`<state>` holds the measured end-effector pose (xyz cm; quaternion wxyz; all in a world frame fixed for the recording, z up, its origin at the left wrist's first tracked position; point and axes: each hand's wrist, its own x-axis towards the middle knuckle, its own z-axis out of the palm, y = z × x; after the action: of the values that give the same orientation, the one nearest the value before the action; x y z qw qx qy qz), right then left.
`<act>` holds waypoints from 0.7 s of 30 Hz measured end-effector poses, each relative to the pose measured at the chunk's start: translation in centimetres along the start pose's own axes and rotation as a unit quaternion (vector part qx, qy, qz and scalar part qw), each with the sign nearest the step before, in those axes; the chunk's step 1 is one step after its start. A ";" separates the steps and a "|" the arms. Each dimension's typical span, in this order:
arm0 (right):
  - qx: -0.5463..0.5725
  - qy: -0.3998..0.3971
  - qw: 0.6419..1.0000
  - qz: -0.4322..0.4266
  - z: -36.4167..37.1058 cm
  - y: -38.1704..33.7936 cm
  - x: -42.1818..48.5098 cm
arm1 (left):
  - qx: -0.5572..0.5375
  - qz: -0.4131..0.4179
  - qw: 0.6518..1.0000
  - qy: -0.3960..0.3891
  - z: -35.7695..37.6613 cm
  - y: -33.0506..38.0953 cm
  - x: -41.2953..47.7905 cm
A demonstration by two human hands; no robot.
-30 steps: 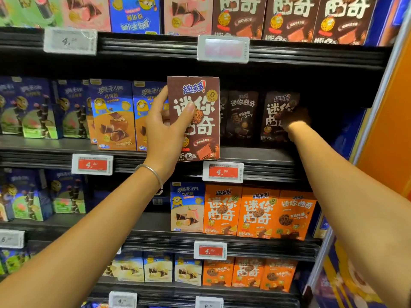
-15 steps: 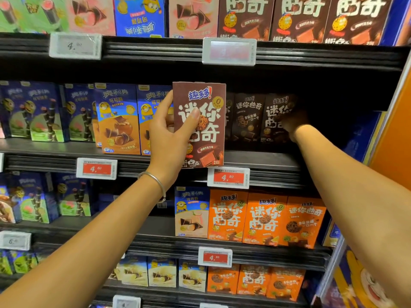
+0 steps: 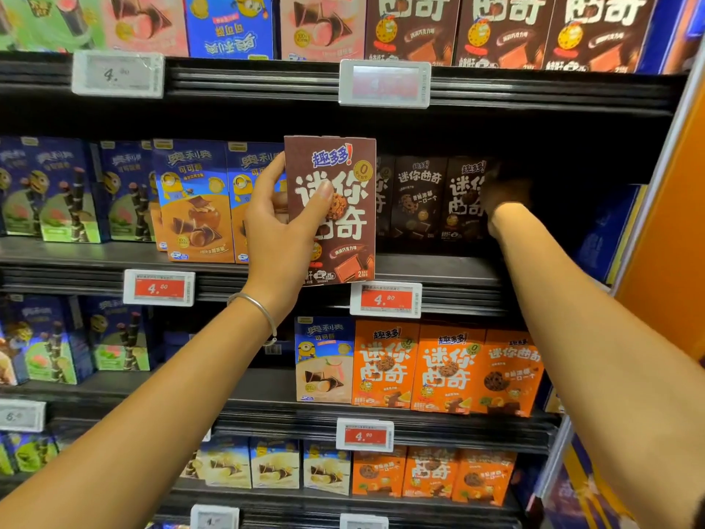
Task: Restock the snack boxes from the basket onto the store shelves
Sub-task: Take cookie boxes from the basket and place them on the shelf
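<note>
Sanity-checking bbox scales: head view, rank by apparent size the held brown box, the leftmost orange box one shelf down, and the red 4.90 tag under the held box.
1. held brown box, though nearer the camera
2. leftmost orange box
3. red 4.90 tag

The grip of the left hand (image 3: 282, 231) covers the lower left face of the brown box (image 3: 335, 208), and most of its fingers are hidden behind it. Just right of the grip, that box hides much of a dark box (image 3: 383, 200). Farther right, the right hand (image 3: 503, 200) lies in deep shadow and its fingers cannot be made out. Above the grip, the price tag (image 3: 384, 84) is washed out, and the top-row boxes (image 3: 412, 28) are cut off by the upper edge.
</note>
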<state>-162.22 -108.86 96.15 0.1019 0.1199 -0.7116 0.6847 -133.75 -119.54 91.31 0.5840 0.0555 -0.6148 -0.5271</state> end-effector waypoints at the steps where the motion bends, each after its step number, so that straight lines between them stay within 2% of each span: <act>1: 0.016 -0.008 1.000 0.002 -0.4 -0.9 -1.5 | -0.004 0.000 1.000 0.000 0.1 0.0 0.0; 5: 0.093 -0.006 0.995 -0.035 -1.3 -3.1 -7.7 | -0.016 0.005 1.000 -0.004 0.8 0.2 -0.3; 6: 0.100 -0.028 0.993 -0.053 -1.5 -3.3 -9.1 | -0.020 0.006 1.000 -0.009 1.1 0.2 -0.3; 8: 0.097 -0.135 0.981 -0.103 -2.1 -3.6 -11.9 | -0.023 0.004 0.999 -0.022 1.6 0.1 -0.4; 10: 0.080 -0.256 0.951 -0.152 -3.0 -3.8 -14.2 | -0.017 0.006 0.999 -0.031 2.3 0.0 -0.4; 12: 0.059 -0.319 0.928 -0.182 -3.7 -3.5 -15.5 | -0.016 0.011 0.999 -0.039 3.0 -0.1 -0.4; 17: 0.023 -0.300 0.935 -0.190 -4.1 -2.4 -14.5 | 0.019 0.000 0.997 -0.073 4.7 -0.8 0.2; 19: -0.001 -0.271 0.943 -0.191 -3.8 -2.0 -13.1 | 0.093 -0.003 0.991 -0.094 5.2 -1.1 1.0; 21: -0.036 -0.241 0.954 -0.174 -3.2 -1.5 -11.3 | 0.221 0.024 0.969 -0.107 5.8 -1.4 2.2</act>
<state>-151.08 -105.38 94.24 0.0493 0.3999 -0.7074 0.5808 -139.69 -118.24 93.14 0.5005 0.1111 -0.7762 -0.3670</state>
